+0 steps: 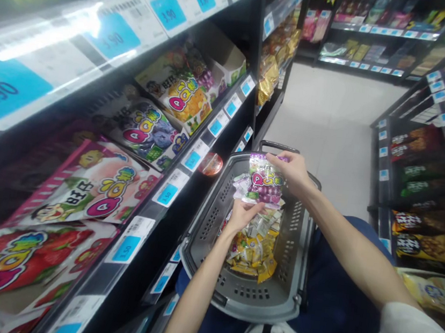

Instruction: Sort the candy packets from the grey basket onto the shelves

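A purple bag of grape gummy candy [266,181] is held upright over the grey shopping basket [217,241]. My right hand [290,169] pinches the bag's top right corner, thumb across the front. At the bottom edge, my left hand [244,212] grips the bag with its thumb along the seam. Under the hands, small yellow and pale wrapped packets [252,251] lie in the basket. The basket's black handle [279,146] rests folded against its far rim.
On the left, a shelf holds boxes of strawberry [20,255], peach [98,189], blueberry [149,130] and orange gummy bags [186,97]. Blue price tags line its edge. To the right stands a lower shelf with snack bags [423,245]. Between them runs a pale floor [318,113].
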{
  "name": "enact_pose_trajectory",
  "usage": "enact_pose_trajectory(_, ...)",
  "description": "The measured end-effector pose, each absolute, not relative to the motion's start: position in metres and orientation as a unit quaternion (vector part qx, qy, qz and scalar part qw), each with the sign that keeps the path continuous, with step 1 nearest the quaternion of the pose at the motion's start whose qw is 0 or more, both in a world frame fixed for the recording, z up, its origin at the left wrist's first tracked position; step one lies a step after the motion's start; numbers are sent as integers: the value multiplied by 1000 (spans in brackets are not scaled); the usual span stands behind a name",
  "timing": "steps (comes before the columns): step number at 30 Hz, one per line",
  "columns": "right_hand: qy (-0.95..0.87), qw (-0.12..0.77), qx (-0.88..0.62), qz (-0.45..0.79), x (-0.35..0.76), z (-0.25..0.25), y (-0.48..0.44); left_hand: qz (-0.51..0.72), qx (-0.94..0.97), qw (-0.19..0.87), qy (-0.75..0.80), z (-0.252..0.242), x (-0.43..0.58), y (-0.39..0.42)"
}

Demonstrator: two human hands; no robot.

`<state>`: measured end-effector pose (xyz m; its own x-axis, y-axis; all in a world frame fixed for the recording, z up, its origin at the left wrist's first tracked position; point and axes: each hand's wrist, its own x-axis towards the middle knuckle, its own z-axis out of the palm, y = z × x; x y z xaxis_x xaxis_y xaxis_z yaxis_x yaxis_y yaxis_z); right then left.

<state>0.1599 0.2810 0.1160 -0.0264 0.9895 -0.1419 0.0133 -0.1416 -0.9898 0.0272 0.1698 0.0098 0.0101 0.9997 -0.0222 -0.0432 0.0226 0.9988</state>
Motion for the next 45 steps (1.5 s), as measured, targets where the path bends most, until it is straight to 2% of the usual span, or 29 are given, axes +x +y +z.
enact_pose_trajectory(7,-476,450,-524,544,162,111,284,505,469,496,529,-2,30,171)
enact_pose_trajectory(14,-479,464,-518,536,156,101,282,500,498,324,630,-3,34,171)
enact_pose_trajectory(18,-440,442,-545,561,150,95,275,494,524,248,648,-4,36,170)
enact_pose_trajectory(28,-437,404,-539,596,143,92,265,518,612,22,598,-12,32,171)
enact_pose_trajectory(36,-407,361,-397,739,144,106,264,534,681,-93,493,-8,30,163)
enact_pose_trajectory(45,-444,363,-393,718,150,116,256,508,676,-175,505,-7,24,159)
